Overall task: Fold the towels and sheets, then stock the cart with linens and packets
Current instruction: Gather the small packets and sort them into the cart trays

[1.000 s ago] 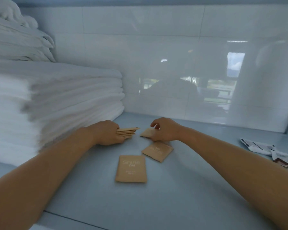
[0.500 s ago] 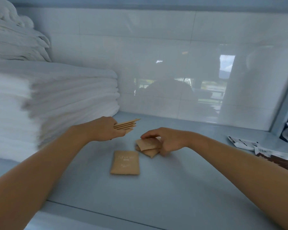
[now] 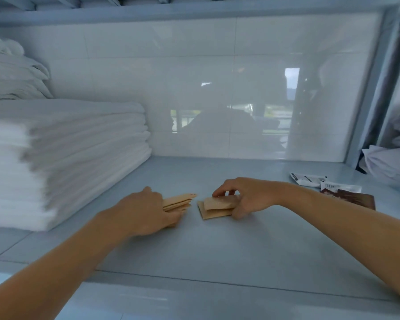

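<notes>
packets step rn imo, linens look done: folded towels (image 3: 62, 158) sit stacked at the shelf's (image 3: 217, 255) left edge. left hand (image 3: 143, 213) grips a fanned bunch of tan packets (image 3: 178, 202), fingers curled round em, roughly mid shelf just right of the towels. right hand (image 3: 247, 197) pinches a 2nd lot (image 3: 217, 207), thumb under, fingers on top, low edge looks to rest on the shelf. the 2 lots are near but apart. next move prob needs both merged into 1 neat stack, edges squared. other sachets (image 3: 310, 180) lie by the right edge, untouched, w/ a brown one (image 3: 353, 199) beside.
</notes>
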A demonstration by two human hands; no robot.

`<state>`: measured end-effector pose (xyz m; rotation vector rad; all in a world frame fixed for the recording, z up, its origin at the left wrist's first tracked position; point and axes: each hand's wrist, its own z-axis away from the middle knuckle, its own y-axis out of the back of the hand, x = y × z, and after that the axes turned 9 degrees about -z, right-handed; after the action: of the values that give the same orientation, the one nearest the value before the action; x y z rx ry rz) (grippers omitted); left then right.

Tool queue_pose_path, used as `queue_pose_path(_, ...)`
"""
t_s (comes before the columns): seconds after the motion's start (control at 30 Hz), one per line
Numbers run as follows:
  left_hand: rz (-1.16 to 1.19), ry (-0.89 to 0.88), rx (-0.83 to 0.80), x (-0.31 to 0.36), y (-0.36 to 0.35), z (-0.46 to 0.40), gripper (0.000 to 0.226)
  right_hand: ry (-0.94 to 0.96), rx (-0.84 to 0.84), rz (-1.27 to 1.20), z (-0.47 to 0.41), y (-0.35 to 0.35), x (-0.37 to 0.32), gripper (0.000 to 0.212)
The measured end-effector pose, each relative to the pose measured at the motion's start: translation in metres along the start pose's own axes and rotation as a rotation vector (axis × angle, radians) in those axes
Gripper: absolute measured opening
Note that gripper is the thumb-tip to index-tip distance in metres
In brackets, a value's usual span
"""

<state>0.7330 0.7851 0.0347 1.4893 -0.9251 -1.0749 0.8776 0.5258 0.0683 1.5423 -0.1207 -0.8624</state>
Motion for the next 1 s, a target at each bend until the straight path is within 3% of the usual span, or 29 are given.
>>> queue_pose_path(0.07, -0.036, 0.039, -0.086, 0.009, 0.002, 0.003, 0.115, -0.013, 0.003, 0.010, 0.015, 0.000, 0.003, 0.075)
queue_pose_path(0.13, -0.064, 0.073, -0.142, 0.017, 0.007, 0.006, 0.118, -0.028, 0.009, 0.009, 0.030, 0.000, 0.008, 0.074)
queue_pose_path(0.3, -0.122, 0.014, -0.219, 0.033, 0.022, 0.010, 0.076, -0.097, 0.044, 0.028, 0.065, 0.001, 0.027, 0.070)
queue_pose_path(0.43, -0.136, -0.045, -0.255, 0.048, 0.032, 0.007, 0.056, -0.135, 0.102, 0.156, 0.083, -0.002, 0.044, 0.066)
queue_pose_path(0.57, -0.076, -0.036, -0.130, 0.071, 0.033, -0.007, 0.040, -0.154, 0.104, 0.217, 0.091, 0.000, 0.047, 0.045)
queue_pose_path(0.7, 0.004, -0.070, 0.063, 0.096, 0.037, -0.026, 0.037, -0.147, 0.099, 0.279, 0.095, -0.002, 0.046, 0.042)
queue_pose_path(0.8, 0.192, -0.123, 0.097, 0.114, 0.052, -0.039, 0.036, -0.159, 0.097, 0.254, 0.096, 0.000, 0.048, 0.037)
queue_pose_path(0.87, 0.292, -0.202, 0.110, 0.125, 0.061, -0.047, 0.034, -0.176, 0.084, 0.226, 0.095, 0.003, 0.052, 0.053)
queue_pose_path(0.93, 0.353, -0.292, 0.134, 0.135, 0.064, -0.051, 0.031, -0.216, 0.051, 0.144, 0.096, 0.010, 0.058, 0.083)
queue_pose_path(1.0, 0.466, -0.367, 0.118, 0.142, 0.061, -0.054, 0.032, -0.252, 0.019, 0.078, 0.099, 0.024, 0.068, 0.096)
